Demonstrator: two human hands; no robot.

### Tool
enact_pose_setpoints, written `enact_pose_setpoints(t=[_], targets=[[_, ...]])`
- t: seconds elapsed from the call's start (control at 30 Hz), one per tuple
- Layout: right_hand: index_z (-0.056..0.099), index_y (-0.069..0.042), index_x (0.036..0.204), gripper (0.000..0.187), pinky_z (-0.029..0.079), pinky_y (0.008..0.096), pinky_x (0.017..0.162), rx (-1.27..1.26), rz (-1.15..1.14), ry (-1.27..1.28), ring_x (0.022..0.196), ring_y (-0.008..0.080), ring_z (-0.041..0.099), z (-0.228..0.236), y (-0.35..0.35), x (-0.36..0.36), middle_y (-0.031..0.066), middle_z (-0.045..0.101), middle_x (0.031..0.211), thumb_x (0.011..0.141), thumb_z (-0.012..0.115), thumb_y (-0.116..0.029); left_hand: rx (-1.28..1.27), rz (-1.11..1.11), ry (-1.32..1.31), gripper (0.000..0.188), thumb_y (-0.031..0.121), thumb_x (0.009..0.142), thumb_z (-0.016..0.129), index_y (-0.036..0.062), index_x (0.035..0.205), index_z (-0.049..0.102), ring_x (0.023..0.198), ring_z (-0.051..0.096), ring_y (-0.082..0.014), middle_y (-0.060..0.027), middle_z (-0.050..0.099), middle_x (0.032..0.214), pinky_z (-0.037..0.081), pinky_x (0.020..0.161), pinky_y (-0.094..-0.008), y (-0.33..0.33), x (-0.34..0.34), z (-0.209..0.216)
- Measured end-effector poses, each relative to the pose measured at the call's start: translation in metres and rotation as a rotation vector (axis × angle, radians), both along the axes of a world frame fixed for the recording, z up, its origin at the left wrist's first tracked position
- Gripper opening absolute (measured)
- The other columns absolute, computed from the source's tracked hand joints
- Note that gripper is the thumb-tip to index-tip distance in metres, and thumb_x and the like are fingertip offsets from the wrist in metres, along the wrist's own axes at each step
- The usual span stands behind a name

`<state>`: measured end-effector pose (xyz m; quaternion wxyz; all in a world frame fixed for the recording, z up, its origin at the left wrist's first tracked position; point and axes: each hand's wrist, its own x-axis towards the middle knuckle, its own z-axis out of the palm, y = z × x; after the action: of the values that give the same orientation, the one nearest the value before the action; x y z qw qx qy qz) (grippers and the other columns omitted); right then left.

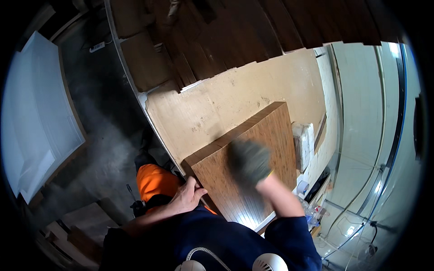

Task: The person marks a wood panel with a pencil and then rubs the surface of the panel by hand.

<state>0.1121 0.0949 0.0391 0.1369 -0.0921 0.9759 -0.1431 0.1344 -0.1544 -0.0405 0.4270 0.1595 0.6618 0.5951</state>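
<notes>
A thick stack of brown wood boards (266,131) lies slanted in front of me on a pale plywood surface (217,104). My bare left hand (189,198) grips the stack's near left corner, fingers curled on its edge. My right hand (248,163), in a grey glove, is blurred and rests flat on top of the stack near its middle. Whether the gloved hand holds anything under it is hidden.
Dark wood planks (235,36) cover the floor beyond the plywood. A white panel (36,117) leans at the left. A wrapped white package (304,142) and a tape roll (302,186) sit to the right of the stack. My orange trouser leg (156,180) shows below.
</notes>
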Motion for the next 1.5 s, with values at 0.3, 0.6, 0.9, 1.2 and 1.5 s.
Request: enact_pose_setpoints(t=[0.3, 0.6, 0.9, 1.2, 1.5], targets=[[0.060, -0.005, 0.102, 0.026, 0.048, 0.0356, 0.052, -0.031, -0.030, 0.035, 0.063, 0.0271, 0.060, 0.021, -0.020, -0.002, 0.0136, 0.060, 0.075, 0.079, 0.058, -0.017, 0.005, 0.008, -0.016, 0.032, 0.024, 0.088, 0.062, 0.0006, 0.094, 0.040, 0.076, 0.060, -0.0404, -0.0189, 0.058, 0.080, 0.049, 0.066, -0.0441, -0.003, 0.006, -0.003], [0.058, -0.001, 0.113, 0.028, 0.050, 0.0357, 0.078, -0.090, -0.481, 0.265, 0.089, 0.0334, 0.063, 0.020, 0.011, -0.019, 0.0205, 0.063, 0.097, 0.086, 0.051, -0.006, -0.028, -0.014, -0.068, 0.032, 0.023, 0.087, 0.061, 0.0000, 0.093, 0.040, 0.082, 0.060, -0.0421, -0.0230, 0.059, 0.083, 0.048, 0.067, -0.0461, -0.004, 0.009, -0.009], [0.062, -0.006, 0.107, 0.026, 0.048, 0.0373, 0.086, 0.170, -0.784, 0.416, 0.097, 0.0319, 0.061, -0.014, 0.163, -0.011, 0.0163, 0.065, 0.102, 0.084, 0.057, -0.017, -0.057, -0.039, -0.051, 0.031, 0.021, 0.088, 0.061, -0.0015, 0.093, 0.041, 0.076, 0.058, -0.0413, -0.0226, 0.057, 0.079, 0.046, 0.067, -0.0446, -0.004, -0.003, 0.003], [0.063, -0.012, 0.106, 0.027, 0.048, 0.0421, 0.081, 0.254, -0.699, 0.281, 0.095, 0.0345, 0.060, -0.016, 0.187, -0.028, 0.0160, 0.063, 0.101, 0.088, 0.053, -0.029, -0.004, -0.033, -0.068, 0.034, 0.025, 0.088, 0.060, -0.0016, 0.093, 0.040, 0.075, 0.057, -0.0420, -0.0227, 0.055, 0.077, 0.046, 0.067, -0.0446, -0.004, -0.001, 0.000], [0.062, -0.006, 0.107, 0.024, 0.049, 0.0389, 0.081, 0.284, -0.713, 0.228, 0.096, 0.0352, 0.061, -0.010, 0.179, -0.034, 0.0185, 0.064, 0.099, 0.086, 0.055, -0.015, -0.006, -0.028, -0.070, 0.033, 0.024, 0.088, 0.061, -0.0014, 0.091, 0.040, 0.073, 0.058, -0.0406, -0.0217, 0.055, 0.076, 0.046, 0.066, -0.0437, -0.004, -0.002, 0.000]])
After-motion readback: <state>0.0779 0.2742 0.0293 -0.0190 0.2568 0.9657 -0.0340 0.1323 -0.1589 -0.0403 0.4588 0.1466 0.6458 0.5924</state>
